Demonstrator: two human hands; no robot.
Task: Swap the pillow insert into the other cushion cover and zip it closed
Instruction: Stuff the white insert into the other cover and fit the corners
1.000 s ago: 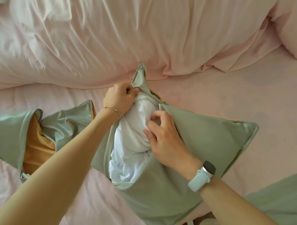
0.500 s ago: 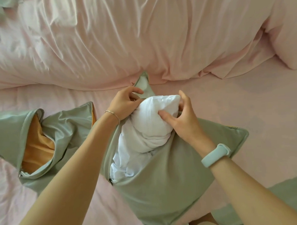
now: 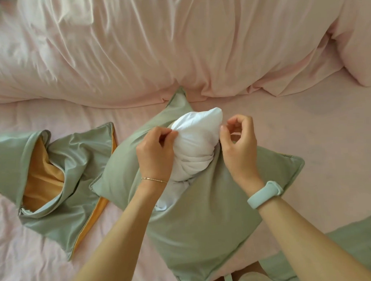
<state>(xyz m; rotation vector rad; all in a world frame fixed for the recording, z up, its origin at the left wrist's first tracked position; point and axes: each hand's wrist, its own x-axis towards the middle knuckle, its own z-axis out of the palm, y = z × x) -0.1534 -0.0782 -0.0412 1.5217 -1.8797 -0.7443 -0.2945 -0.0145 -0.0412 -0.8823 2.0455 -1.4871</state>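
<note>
Insert half out of the filled cover, mid-bed

The white pillow insert (image 3: 196,144) bulges from the open seam of the sage cushion cover (image 3: 206,219), which lies near the middle of the pink bed (image 3: 317,135), its far corner touching the rumpled duvet (image 3: 177,46). The left hand (image 3: 155,154) pinches a fold of the insert; the right hand (image 3: 239,138) hovers just beside it, fingers curled, seemingly holding nothing. The empty cover (image 3: 62,182), its orange lining showing, lies toward the bed's left edge. Judged risk: with only a pinch hold, the fabric may slip, or the bunched insert may jam at the narrow opening and strain the zipper.
</note>
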